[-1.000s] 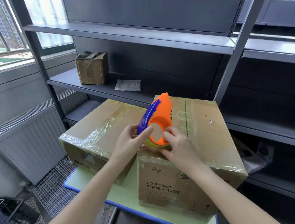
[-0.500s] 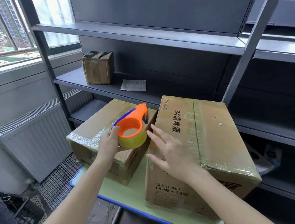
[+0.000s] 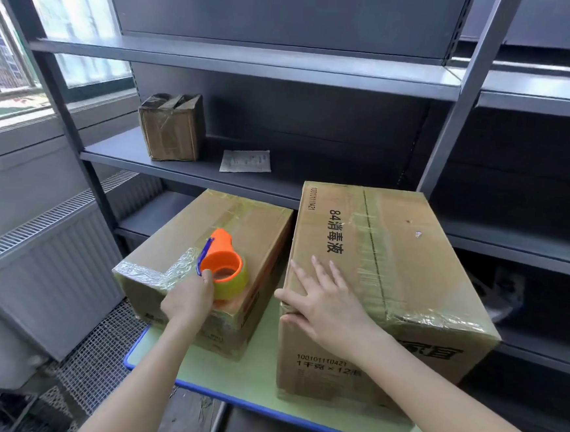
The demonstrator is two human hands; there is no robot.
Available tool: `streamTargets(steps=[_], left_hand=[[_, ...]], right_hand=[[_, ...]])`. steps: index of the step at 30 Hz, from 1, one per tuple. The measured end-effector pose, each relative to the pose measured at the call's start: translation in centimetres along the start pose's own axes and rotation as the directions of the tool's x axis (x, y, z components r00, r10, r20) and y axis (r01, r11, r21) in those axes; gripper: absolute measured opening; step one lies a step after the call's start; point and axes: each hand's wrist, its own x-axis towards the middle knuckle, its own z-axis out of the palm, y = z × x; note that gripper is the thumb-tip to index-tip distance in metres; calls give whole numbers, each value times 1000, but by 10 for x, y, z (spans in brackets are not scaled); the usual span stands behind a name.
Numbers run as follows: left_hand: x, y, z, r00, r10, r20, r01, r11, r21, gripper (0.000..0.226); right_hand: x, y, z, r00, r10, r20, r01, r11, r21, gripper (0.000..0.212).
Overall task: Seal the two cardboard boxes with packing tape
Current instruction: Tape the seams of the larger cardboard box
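Grey metal shelving (image 3: 254, 64) fills the background, with a window (image 3: 71, 11) and a radiator (image 3: 44, 265) far left of the large box (image 3: 421, 247).

- Worktop (image 3: 257, 379): pale green, blue edge. Carries 2 cardboard boxes side by side, close together, a narrow gap between them.
- Large box: taller of the 2, printed text on top and on the front face. Clear tape strip (image 3: 372, 256) runs along its top seam and over the front edge.
- Low box (image 3: 242, 219): immediately left of the large box. Crinkled clear tape covers its near-left corner.
- Tape dispenser (image 3: 223, 267): orange body, blue blade guard, yellowish roll. Sits on top of the low box near its front edge, left of the large box.
- Left hand (image 3: 188, 298): fingers curled round the dispenser's roll, gripping it from the near side.
- Right hand (image 3: 324, 307): flat, fingers spread, palm down on the large box's top at its near-left corner; thumb lies over the left edge. Holds nothing.
- Shelf behind the large box, to its left: 1 small carton (image 3: 171, 126) and 1 paper slip (image 3: 246, 161) lying flat.
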Motion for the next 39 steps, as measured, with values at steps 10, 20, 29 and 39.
streamTargets(steps=[10,20,29,39], left_hand=[[-24,-14,3,982,92,162,-90,996,-24,77],[-84,21,75,777,51,628,270,873,-405,71],[-75,46,69,829,18,559,298,832,-468,72],[-71,82,16,979,181,89,-125,891,-437,38]], right_hand=[[-6,2,-3,999,-1,-40,0,1000,-27,41],[-38,25,-39,972,146,-182,-111,976,189,47],[-89,52,-49,830,347,-438,-151,894,422,42],[-143,78,-28,552,606,-572,-36,703,710,40]])
